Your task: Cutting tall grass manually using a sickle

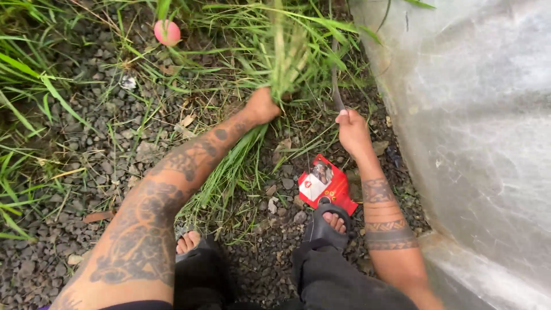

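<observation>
Over gravel, left hand grips a green grass tuft.

The grass clump fills the middle top, with the left hand closed on its base and the right hand just right of it gripping a thin tool. Right of the clump a pale sheet wall blocks passage. Left of it lies open gravel. Below it a red packet and two sandalled feet crowd the ground.
</observation>
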